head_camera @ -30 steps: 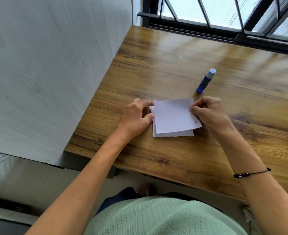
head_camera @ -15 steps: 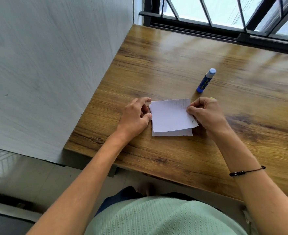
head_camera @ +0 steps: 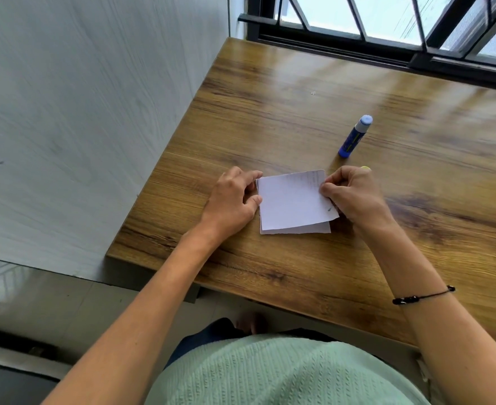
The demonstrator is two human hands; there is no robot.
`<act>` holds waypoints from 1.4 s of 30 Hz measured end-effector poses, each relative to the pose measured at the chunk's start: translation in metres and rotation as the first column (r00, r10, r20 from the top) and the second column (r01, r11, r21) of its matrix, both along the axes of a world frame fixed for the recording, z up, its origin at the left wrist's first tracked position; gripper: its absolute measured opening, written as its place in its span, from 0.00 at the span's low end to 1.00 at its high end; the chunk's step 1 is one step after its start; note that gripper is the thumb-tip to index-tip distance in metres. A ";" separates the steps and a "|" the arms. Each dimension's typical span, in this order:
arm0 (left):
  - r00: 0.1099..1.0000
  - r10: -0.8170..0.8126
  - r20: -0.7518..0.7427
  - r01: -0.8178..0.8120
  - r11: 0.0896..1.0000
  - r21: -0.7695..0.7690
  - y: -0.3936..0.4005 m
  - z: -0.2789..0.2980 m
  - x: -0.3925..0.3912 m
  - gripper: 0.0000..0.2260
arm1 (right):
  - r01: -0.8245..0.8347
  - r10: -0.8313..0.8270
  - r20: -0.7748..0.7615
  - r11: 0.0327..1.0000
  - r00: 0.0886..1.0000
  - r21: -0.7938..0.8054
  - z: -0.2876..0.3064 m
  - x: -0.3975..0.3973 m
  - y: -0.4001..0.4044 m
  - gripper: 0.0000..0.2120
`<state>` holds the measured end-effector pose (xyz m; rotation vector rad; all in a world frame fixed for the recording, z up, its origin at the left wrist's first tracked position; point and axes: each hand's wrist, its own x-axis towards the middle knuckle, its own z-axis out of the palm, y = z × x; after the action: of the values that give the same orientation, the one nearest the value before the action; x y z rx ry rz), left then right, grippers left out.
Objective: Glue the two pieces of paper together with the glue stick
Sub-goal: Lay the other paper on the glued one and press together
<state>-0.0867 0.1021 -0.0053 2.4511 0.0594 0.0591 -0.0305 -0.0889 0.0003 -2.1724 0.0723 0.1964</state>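
Both hands (head_camera: pixel 232 203) (head_camera: pixel 354 197) pinch stacked papers (head_camera: pixel 293 203).

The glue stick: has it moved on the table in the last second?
No. The glue stick lies on the same streak of wood grain on the table, just beyond the right hand; only the camera shifted slightly.

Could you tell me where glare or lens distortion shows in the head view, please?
Head view: window glare streaks the table near the glue stick; wide-angle bending curves the wall and table edges; the papers stay sharp.
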 end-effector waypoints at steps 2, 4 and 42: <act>1.000 -0.004 -0.009 0.004 1.000 0.014 0.000 0.000 0.001 0.20 | 0.008 -0.008 0.009 1.000 1.000 -0.015 0.000 0.000 0.001 0.07; 1.000 -0.005 -0.015 0.005 1.000 0.023 0.000 0.000 0.001 0.20 | 0.015 -0.015 0.015 0.999 1.000 -0.030 0.001 -0.001 0.001 0.07; 0.920 -0.215 -0.328 0.318 0.899 0.302 -0.001 0.019 0.011 0.29 | -0.032 0.068 0.078 0.919 0.995 -0.394 0.010 -0.024 0.009 0.15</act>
<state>-0.0755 0.1015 0.0140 2.7821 -0.1812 -0.4495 -0.0549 -0.0800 0.0102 -2.5840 0.0044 0.1189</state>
